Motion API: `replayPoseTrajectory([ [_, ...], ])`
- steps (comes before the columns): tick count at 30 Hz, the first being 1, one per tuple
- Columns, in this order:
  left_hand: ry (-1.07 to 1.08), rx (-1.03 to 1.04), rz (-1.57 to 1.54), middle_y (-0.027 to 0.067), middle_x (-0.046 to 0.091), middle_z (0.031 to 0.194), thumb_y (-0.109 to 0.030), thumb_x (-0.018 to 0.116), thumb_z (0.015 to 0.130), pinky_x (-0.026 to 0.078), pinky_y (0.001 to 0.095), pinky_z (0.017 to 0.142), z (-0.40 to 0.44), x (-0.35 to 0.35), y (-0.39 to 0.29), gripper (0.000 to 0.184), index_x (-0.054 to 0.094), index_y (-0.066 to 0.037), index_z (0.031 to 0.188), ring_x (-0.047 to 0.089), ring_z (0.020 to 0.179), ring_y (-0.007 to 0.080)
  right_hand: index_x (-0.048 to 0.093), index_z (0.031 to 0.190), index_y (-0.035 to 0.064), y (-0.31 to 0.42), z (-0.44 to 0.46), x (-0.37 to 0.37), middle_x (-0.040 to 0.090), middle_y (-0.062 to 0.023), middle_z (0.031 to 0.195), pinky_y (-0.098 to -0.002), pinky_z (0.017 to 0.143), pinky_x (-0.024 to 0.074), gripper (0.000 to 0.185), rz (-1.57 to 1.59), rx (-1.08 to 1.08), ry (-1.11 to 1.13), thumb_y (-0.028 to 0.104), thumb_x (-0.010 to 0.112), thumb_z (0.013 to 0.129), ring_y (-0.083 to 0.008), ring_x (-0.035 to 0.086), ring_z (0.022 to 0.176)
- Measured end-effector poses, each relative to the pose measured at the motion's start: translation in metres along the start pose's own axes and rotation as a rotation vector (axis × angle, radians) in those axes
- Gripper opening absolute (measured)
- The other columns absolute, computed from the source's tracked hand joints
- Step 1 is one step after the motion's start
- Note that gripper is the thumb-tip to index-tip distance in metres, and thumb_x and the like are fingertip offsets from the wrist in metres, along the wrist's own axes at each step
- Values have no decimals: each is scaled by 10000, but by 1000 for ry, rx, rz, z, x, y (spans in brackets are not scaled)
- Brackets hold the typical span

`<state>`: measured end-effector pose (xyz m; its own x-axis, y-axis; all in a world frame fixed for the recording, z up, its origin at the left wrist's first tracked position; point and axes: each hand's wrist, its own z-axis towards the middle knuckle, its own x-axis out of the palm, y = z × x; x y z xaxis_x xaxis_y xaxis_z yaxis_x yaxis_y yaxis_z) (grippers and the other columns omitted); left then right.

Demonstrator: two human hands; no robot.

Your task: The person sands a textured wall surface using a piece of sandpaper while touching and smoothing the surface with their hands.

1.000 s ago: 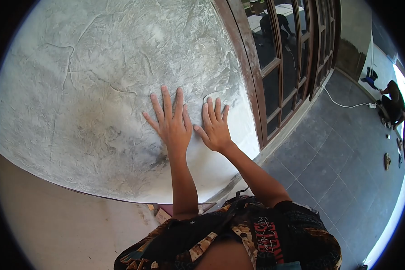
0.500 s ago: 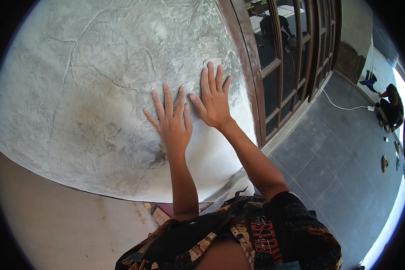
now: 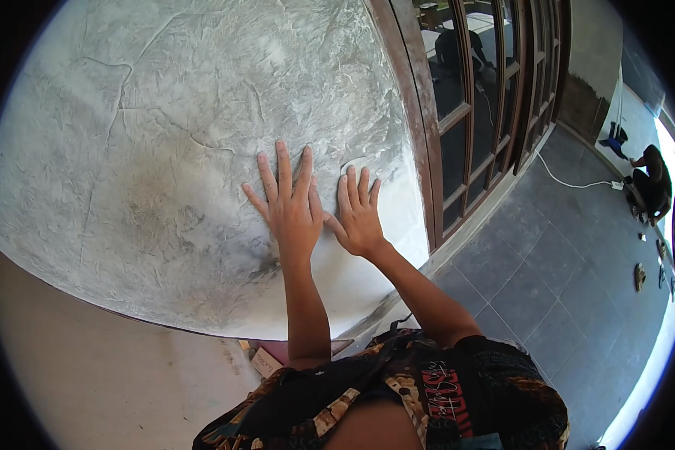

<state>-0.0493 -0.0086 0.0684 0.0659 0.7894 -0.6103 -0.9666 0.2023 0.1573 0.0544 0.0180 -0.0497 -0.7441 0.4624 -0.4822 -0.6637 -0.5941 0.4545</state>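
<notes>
The grey-white, rough-textured wall [image 3: 180,150] fills the left and centre of the view. My left hand [image 3: 292,214] lies flat on it, fingers spread, with nothing in it. Just to its right, my right hand [image 3: 358,217] presses a pale, rounded pad [image 3: 355,163] against the wall. Only the pad's upper edge shows past the fingertips; the rest is hidden under the fingers. The right thumb is close to the left hand's edge. Around the right hand the wall looks smoother and whiter toward the lower right.
Brown-framed windows [image 3: 465,112] stand right of the wall. Grey floor tiles [image 3: 540,277] carry a white cable [image 3: 570,182] and sandals [image 3: 640,277]. Another person [image 3: 651,184] crouches at the far right. A cardboard piece [image 3: 265,362] lies below the wall.
My right hand first slid up the wall with the pad, then came back down beside my left hand. My left hand has stayed nearly in place on the wall.
</notes>
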Motion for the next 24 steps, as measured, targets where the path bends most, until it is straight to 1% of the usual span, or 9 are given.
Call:
replayPoseTrajectory([
  [1,-4,0,-4,67,278,1644,-298,461,1023,-24,674,1154,3,2,0,443,532,-264,1459,160,1530,367,264,1490,-137,-8,5,3,129,-316,1614,-736,1110,15,814,-5,-2,-2,495,429,1005,-541,6,1488],
  [4,4,12,8,65,271,1647,-292,461,1024,-27,672,1155,-1,0,1,446,525,-266,1464,153,1532,364,281,1485,-128,-3,58,-32,138,-288,1623,-738,1110,21,792,6,-4,-170,485,431,1008,-519,28,1496],
  [8,13,5,-9,68,267,1648,-281,465,1020,-32,674,1154,0,-2,1,448,527,-268,1463,151,1532,367,297,1482,-125,-6,36,-22,160,-290,1618,-742,1108,30,788,-3,-44,-112,489,435,1008,-517,36,1497],
  [11,12,8,-1,70,263,1649,-270,462,1019,-31,680,1152,0,-1,1,451,524,-269,1465,149,1532,369,302,1481,-126,-3,-8,4,166,-311,1607,-751,1104,29,809,3,16,65,519,421,1007,-531,51,1490],
  [15,27,16,25,69,261,1650,-259,458,1017,-29,682,1152,-1,-1,2,462,508,-275,1476,146,1532,368,302,1487,-109,-9,71,-44,184,-283,1612,-742,1109,40,771,-55,-41,-188,474,443,1002,-522,66,1489],
  [17,30,37,52,67,260,1650,-266,459,1018,-26,683,1152,-2,0,5,466,500,-279,1481,151,1531,367,294,1489,-112,-11,63,-37,172,-281,1617,-742,1109,39,773,-47,-51,-204,475,435,1007,-525,58,1490],
  [20,15,60,105,65,258,1650,-282,461,1020,-18,685,1152,-1,1,3,470,487,-291,1489,163,1528,368,280,1497,-112,-6,4,-10,140,-281,1627,-744,1109,35,782,19,21,-33,484,427,1012,-533,41,1490],
  [22,5,75,144,64,257,1651,-291,462,1022,-13,687,1151,7,2,-1,471,481,-300,1492,169,1526,369,280,1499,-109,-15,12,-5,141,-279,1627,-742,1111,36,781,16,7,-78,482,429,1011,-530,43,1491],
  [24,-5,90,150,47,257,1651,-306,483,1018,-6,688,1153,23,-2,-10,471,479,-322,1489,184,1525,346,280,1502,-101,-13,49,-28,149,-265,1629,-734,1118,37,771,8,-23,-161,471,435,1008,-513,43,1497],
])
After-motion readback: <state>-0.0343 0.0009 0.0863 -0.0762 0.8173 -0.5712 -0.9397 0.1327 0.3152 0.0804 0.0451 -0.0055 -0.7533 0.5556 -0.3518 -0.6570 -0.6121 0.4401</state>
